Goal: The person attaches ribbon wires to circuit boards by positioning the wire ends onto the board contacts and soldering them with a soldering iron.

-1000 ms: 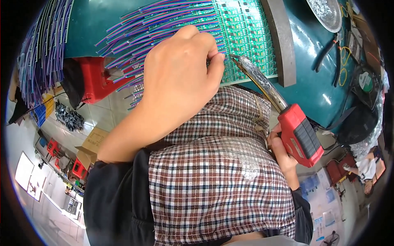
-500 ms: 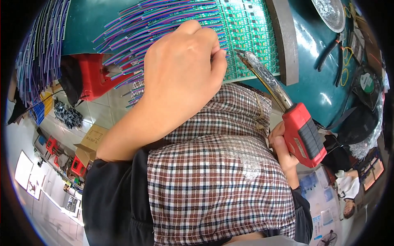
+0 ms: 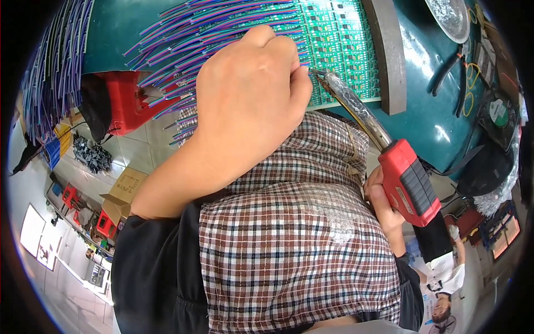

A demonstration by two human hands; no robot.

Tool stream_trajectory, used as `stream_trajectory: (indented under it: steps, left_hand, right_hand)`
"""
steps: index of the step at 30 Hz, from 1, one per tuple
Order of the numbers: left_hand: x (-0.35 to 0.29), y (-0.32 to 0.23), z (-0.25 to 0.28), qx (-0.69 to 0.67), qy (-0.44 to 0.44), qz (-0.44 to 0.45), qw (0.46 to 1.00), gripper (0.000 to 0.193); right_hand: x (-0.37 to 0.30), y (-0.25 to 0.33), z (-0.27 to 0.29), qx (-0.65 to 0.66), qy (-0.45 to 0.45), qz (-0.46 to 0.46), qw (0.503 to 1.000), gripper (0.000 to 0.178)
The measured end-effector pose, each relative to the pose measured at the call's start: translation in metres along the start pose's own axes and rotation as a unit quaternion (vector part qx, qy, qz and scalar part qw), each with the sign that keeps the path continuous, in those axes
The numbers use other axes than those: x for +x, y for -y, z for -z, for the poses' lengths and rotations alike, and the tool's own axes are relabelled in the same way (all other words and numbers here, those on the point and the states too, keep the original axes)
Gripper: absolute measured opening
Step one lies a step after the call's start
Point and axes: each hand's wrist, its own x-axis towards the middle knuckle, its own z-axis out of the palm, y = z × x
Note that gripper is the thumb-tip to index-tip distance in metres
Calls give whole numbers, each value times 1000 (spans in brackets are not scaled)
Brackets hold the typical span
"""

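My left hand (image 3: 245, 94) is closed, knuckles up, on the thin multicoloured wires (image 3: 172, 47) at the edge of a green circuit board panel (image 3: 345, 55). Its fingertips are mostly hidden beneath it. In my right hand (image 3: 382, 203) is a soldering iron (image 3: 410, 181) with a red and black handle and a long metal barrel. The iron's tip points up and left, close to my left thumb and over the board. Rows of wires fan out leftward from the panel, past the table edge.
A grey metal bar (image 3: 389, 61) lies along the panel's right side. Beyond it on the green table (image 3: 417, 89) are pliers (image 3: 450, 78), a metal dish (image 3: 450, 19) and a small fan (image 3: 496, 114). More wires (image 3: 55, 72) hang at left, near a red stool (image 3: 122, 103). Another person (image 3: 445, 278) is at lower right.
The iron's tip has shifted slightly left, nearer my left thumb, and its handle has moved a little left. My left hand has hardly moved. The other person has come closer at lower right.
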Motion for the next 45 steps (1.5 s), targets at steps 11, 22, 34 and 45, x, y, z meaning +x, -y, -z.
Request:
stream_trajectory:
  steps: [11, 22, 34, 45]
  left_hand:
    - [0, -2, -1, 10, -7, -7, 1000, 18]
    - [-1, -2, -1, 11, -9, -14, 1000, 18]
    - [-3, -2, -1, 17, -17, -19, 1000, 19]
    - [-3, -3, -2, 19, -13, -20, 1000, 18]
  right_hand:
    - [1, -2, 3, 14, 12, 16, 1000, 11]
    - [-4, -4, 4, 33, 12, -11, 999, 13]
    - [-2, -4, 7, 0, 37, 10, 999, 15]
    - [-6, -4, 3, 5, -11, 8, 1000, 15]
